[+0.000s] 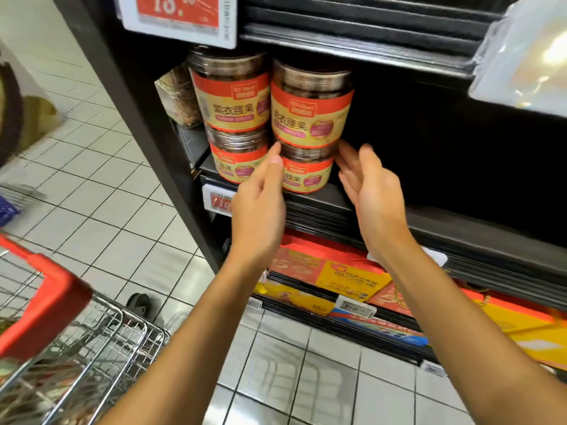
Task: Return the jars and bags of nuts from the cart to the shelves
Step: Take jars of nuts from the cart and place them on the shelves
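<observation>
Four clear plastic cylindrical jars with red-and-beige paper labels and brown nuts inside stand in two stacks of two at the left end of the black metal shelf: upper-left jar, upper-right jar, lower-left jar, lower-right jar. The stacks sit side by side, close together.

One crinkly clear plastic bag of pale nuts sits behind the upper-left jar. One glossy translucent bag is at top right, blurred.

Left hand: open, fingers straight and together, index tip at the seam between the two right jars, holding nothing. Right hand: open, palm facing left, fingers loosely spread just beside the lower-right jar, holding nothing. Whether either touches the jar, cannot tell.

Two white-framed red price tags: upper price tag, and lower price tag partly behind the left hand.

One silver wire cart with a red plastic handle is at lower left, contents blurred.

Flat red and yellow cardboard boxes lie on the shelf below, count unclear. The white square floor tiles are glossy.
</observation>
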Motion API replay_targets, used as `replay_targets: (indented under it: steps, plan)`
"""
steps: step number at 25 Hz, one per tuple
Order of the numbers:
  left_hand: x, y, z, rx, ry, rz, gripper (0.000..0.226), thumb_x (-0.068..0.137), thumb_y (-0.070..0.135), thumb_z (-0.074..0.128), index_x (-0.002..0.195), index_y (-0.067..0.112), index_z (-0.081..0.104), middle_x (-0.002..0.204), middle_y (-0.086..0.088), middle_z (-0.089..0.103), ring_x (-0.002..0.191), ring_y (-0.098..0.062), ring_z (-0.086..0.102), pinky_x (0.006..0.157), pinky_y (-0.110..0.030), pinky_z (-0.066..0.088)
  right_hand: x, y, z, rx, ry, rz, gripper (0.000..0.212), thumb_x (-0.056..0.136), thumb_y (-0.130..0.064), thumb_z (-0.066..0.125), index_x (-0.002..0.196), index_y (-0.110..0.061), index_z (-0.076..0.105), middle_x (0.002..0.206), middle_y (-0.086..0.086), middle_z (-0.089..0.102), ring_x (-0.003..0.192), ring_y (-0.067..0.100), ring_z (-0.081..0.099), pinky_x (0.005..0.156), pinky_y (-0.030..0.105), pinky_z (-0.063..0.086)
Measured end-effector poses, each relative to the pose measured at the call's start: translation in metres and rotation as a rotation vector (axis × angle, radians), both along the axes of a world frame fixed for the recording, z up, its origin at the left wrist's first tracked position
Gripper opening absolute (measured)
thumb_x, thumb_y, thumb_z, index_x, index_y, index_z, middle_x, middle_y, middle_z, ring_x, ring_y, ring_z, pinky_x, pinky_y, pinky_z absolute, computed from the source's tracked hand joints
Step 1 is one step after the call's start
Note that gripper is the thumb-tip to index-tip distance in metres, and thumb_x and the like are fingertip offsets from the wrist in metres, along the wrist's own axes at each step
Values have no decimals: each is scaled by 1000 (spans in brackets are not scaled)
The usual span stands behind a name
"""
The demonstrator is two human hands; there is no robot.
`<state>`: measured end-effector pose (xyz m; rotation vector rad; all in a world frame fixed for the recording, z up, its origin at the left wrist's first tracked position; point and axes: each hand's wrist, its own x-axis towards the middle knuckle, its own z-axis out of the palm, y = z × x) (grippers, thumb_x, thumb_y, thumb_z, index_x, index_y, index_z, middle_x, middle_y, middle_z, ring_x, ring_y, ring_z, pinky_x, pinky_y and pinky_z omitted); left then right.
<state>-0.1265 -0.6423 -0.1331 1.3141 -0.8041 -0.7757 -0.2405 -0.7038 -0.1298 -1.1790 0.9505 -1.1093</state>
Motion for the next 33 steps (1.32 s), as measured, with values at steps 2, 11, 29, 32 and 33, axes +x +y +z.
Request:
replay_targets:
  steps: [2,11,29,32,33]
  plan:
    - [4,0,3,14,-40,-19,43,99,33,38,137,17,47,139,5,52,129,-3,45,113,-33,33,-1,0,2,0,36,-17,41,102,-28,31,131,-7,51,128,-2,58,111,1,55,100,16,40]
    - [22,169,83,194,244,206,28,97,11,41,87,14,67,69,2,71,64,-9,66,64,-16,51,-1,130,72,70,207,400,33,101,-18,33,96,-14,65,87,2,70,79,13,69,73,21,53]
    - [240,628,70,408,594,1043,26,95,12,42,80,12,63,59,3,69,53,-6,64,58,-19,52,357,487,30,211,601,1289,32,100,-17,37,79,-16,61,73,0,64,61,11,59,57,18,47]
    - [299,652,25,610,671,1010,26,94,8,41,75,13,59,55,2,65,49,-8,59,52,-19,47,419,499,-21,18,947,1225,30,97,-19,41,89,-8,67,86,8,61,79,22,54,57,22,35]
    - [313,650,8,669,694,965,26,94,7,40,75,12,57,58,-2,62,51,-14,57,48,-17,46,433,498,-41,-43,1037,1194,31,97,-22,41,98,-4,67,95,13,62,87,26,55,60,27,32]
